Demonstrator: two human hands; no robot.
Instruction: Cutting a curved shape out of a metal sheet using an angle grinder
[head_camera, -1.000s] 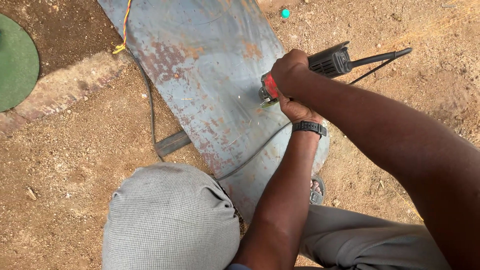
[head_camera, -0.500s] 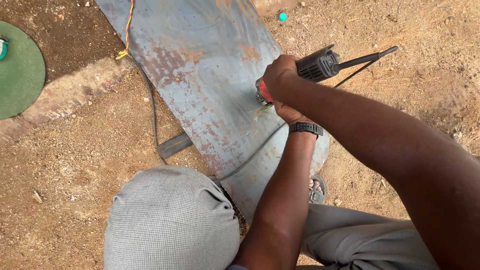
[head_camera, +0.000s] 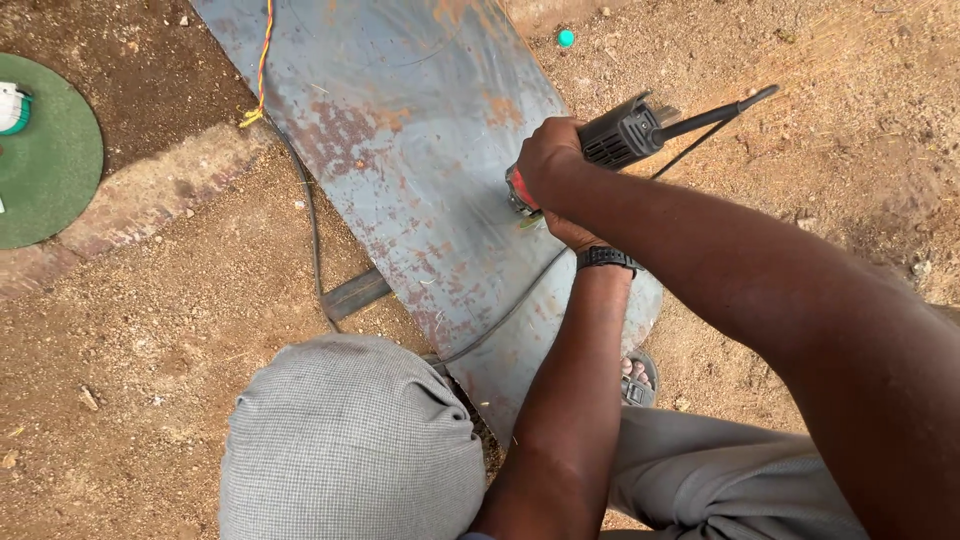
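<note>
Both hands clench one angle grinder: the right hand wraps over its front end just above the disc, while the left hand comes up from beneath, mostly hidden, so its exact hold cannot be told. This doubled grip appears meant to press the disc flat and steady against the rusty steel sheet lying on the dirt directly under the grip. A black wristwatch sits just behind the lower hand. The grinder's cable trails back from the grip across the sheet toward the bent knee, close enough to catch. Far off to the side lies a green round mat.
</note>
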